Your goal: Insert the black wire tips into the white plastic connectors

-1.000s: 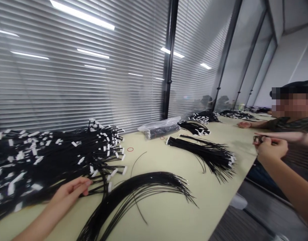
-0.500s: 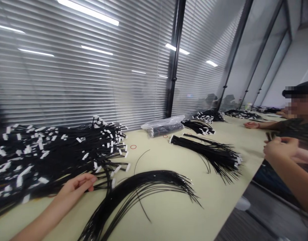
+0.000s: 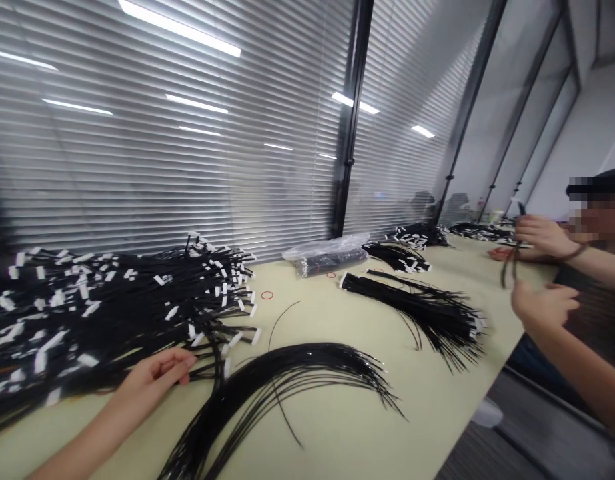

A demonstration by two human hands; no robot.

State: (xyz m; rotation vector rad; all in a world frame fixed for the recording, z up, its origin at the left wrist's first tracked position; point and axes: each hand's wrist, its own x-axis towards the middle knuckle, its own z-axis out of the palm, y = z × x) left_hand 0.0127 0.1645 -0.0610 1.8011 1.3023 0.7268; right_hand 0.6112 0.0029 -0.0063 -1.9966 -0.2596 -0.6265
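Long table [image 3: 327, 427] along slatted blinds [image 3: 162, 167]. Big heap of black wires [image 3: 112, 320], white-tagged, at left; loose wire bundle [image 3: 282, 380] just beside it; more bundles farther along table. Left hand [image 3: 152, 377] at heap's near edge, touching strands, fingers pressed together, no clear pinch. Far right, two hands [image 3: 542, 307] around wire loop [image 3: 507, 267], grip unclear; cannot tell whose hands.

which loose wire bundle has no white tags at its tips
The front black wire bundle beside the left hand: its visible tips are bare, unlike the white-tagged heap and bundle nearby.
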